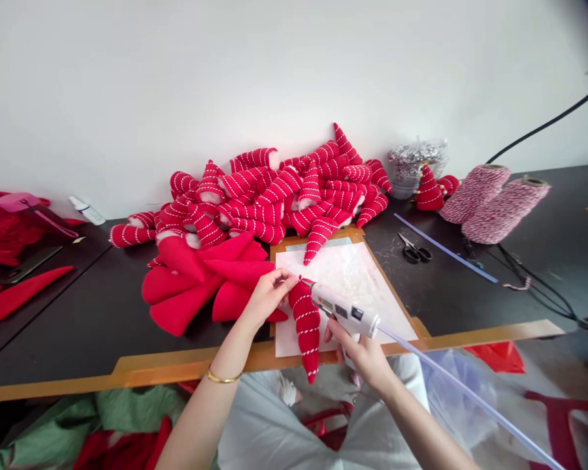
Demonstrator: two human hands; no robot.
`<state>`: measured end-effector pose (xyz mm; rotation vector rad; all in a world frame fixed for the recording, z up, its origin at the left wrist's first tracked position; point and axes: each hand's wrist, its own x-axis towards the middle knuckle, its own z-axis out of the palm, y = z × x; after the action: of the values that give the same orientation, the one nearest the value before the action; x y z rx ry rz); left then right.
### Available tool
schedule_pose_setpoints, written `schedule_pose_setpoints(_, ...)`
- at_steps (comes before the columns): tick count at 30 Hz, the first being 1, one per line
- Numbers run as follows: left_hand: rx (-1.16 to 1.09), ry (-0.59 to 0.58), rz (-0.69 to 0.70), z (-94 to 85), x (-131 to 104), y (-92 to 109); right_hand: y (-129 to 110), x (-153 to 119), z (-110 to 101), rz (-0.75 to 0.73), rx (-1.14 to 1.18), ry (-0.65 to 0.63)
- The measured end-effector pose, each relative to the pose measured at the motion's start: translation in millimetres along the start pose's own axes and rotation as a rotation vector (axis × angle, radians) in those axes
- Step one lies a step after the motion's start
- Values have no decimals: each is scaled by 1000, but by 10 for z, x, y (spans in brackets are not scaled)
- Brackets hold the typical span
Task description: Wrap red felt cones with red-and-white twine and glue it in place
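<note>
My left hand [274,292] pinches the upper end of a red felt cone [306,323] wound with red-and-white twine. The cone hangs point down over the front edge of a white sheet [345,274]. In my right hand [355,346] is a white hot glue gun [345,312], gripped by its handle. Its nozzle meets the cone's top end, close to my left fingertips. A long clear glue stick [460,385] runs out of the gun's back toward the lower right. Plain red felt cones [191,281] lie left of the sheet.
Many twine-wrapped cones [269,196] are heaped against the wall. Right of the sheet lie black scissors [414,249], a spare glue stick [443,247], two twine spools [502,202] and a black cord [543,281]. Behind them stands a plastic tub [414,166]. Tape covers the table's front edge [176,369].
</note>
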<state>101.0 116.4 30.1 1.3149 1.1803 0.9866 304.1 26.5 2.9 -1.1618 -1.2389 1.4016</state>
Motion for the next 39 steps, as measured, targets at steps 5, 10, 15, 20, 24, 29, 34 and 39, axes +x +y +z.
schedule_pose_setpoints(5,48,-34,50,-9,22,-59,4,-10,-29,14,5,-1)
schedule_pose_setpoints(10,74,-10,83,5,3,-48,-13,-45,-22,34,5,15)
schedule_pose_setpoints(15,48,8,78,14,-1,-39,-3,-36,11,50,-11,30)
schedule_pose_setpoints(20,39,-9,54,12,-3,-43,7,-4,-2,22,-9,-6)
schedule_pose_setpoints(24,39,-11,47,5,-3,-53,1,9,-7,13,-14,-2)
schedule_pose_setpoints(29,32,-21,31,-4,8,-74,-2,5,-15,7,-30,-18)
schedule_pose_setpoints(34,26,-19,29,-4,10,-76,23,11,-26,22,-21,-32)
schedule_pose_setpoints(39,6,-39,18,-4,7,-79,30,21,-21,29,-23,-25)
